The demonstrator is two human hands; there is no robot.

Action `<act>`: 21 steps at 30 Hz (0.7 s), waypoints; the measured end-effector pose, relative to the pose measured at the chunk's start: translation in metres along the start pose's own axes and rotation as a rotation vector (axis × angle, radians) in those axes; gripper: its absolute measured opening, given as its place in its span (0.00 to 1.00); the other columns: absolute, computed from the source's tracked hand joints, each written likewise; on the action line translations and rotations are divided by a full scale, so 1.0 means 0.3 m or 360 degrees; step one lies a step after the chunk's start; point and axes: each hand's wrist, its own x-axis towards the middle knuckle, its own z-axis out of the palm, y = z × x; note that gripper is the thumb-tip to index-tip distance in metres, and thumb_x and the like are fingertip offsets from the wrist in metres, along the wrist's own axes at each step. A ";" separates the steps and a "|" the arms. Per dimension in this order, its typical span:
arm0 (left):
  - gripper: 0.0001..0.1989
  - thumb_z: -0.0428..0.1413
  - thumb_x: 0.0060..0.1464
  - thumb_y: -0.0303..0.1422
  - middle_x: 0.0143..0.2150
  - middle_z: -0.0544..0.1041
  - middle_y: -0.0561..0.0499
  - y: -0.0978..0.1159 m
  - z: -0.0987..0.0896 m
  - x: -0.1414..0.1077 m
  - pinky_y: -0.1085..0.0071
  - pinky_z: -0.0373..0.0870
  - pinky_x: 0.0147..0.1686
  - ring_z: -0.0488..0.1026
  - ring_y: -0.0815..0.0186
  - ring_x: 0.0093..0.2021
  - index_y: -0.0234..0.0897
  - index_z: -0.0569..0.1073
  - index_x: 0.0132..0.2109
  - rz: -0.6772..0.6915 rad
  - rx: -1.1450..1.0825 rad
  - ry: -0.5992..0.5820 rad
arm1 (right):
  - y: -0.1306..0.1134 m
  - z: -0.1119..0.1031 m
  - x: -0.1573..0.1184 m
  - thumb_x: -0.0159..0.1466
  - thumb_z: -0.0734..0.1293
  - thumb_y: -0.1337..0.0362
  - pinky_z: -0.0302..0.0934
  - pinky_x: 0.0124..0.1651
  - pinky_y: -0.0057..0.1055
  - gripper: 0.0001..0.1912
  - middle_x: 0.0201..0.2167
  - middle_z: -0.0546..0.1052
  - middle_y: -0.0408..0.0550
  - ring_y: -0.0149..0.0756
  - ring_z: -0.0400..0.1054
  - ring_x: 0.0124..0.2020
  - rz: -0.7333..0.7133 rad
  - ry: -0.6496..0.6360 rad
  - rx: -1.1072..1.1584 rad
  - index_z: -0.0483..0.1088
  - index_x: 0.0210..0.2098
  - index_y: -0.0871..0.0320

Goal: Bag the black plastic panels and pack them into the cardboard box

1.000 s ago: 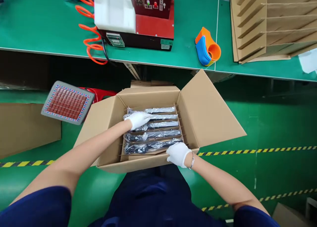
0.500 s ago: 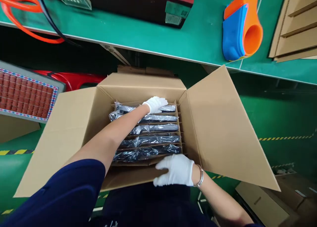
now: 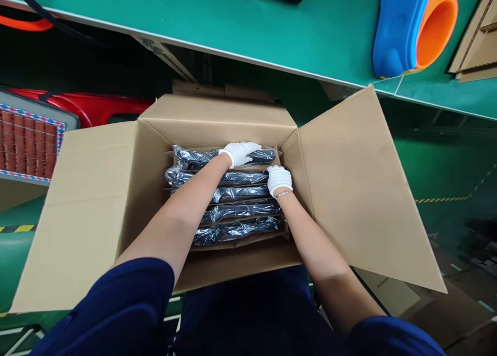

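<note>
An open cardboard box [image 3: 155, 180] holds several dark flat items in clear plastic [image 3: 236, 229], standing in rows between cardboard dividers. My left hand [image 3: 239, 154], in a white glove, lies over the rearmost wrapped item [image 3: 198, 157] with its fingers stretched toward the right. At the right ends of the rows is my right hand [image 3: 279, 179], also gloved in white. Its fingers curl down beside the second row and the divider, and what they hold, if anything, is hidden.
Beyond the box runs a green table [image 3: 233, 29] bearing a blue and orange object [image 3: 404, 32] and cardboard dividers [image 3: 476, 50]. Box flaps spread left and right [image 3: 361, 190]. A red stool [image 3: 93, 107] and a patterned seat [image 3: 29, 143] stand at the left.
My right hand has moved from the box's near edge up to the right ends of the rows, its fingers now curled. My left hand stays over the rearmost item. The view has shifted.
</note>
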 end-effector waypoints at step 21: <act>0.27 0.41 0.72 0.38 0.72 0.67 0.43 0.096 -0.035 -0.162 0.56 0.62 0.66 0.67 0.52 0.68 0.39 0.60 0.73 -0.0301 0.0072 0.0155 | 0.038 -0.014 0.128 0.67 0.68 0.67 0.68 0.57 0.39 0.23 0.58 0.72 0.66 0.50 0.69 0.58 -0.0167 0.0140 -0.0133 0.70 0.60 0.67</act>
